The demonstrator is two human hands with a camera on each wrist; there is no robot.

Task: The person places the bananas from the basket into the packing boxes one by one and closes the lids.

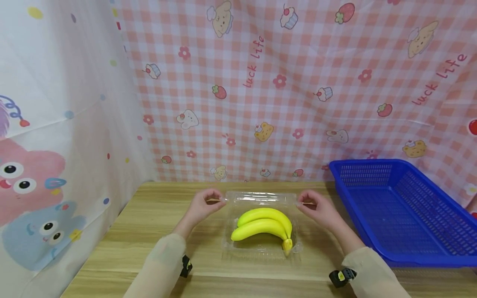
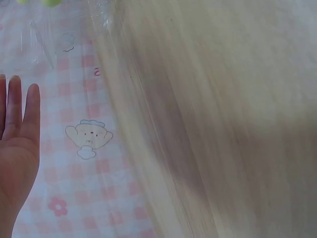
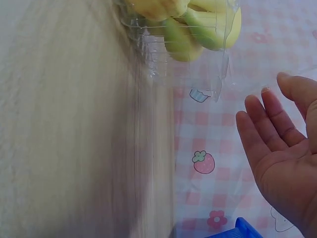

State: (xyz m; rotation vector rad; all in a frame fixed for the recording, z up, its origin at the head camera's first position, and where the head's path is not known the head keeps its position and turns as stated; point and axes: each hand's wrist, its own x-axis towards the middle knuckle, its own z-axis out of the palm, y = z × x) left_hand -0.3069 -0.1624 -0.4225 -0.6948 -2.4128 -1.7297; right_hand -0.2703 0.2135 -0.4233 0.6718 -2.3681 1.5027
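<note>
A clear plastic clamshell box (image 1: pixel 261 251) lies on the table in front of me, with a bunch of yellow bananas (image 1: pixel 262 229) in it. At its far side a shiny clear panel (image 1: pixel 261 198) catches the light. My left hand (image 1: pixel 203 209) pinches the panel's left end between thumb and forefinger; my right hand (image 1: pixel 318 209) does the same at the right end. In the left wrist view the other fingers (image 2: pixel 30 111) of that hand extend fairly straight. The right wrist view shows the bananas through the box's ribbed side, beside the slightly bent right fingers (image 3: pixel 270 121).
A blue plastic basket (image 1: pixel 367 223) stands on the right of the wooden table (image 1: pixel 149 231), close to my right forearm. Behind the table hangs a pink checked cloth (image 1: pixel 238 103); a white printed cloth (image 1: pixel 85 136) hangs along the left.
</note>
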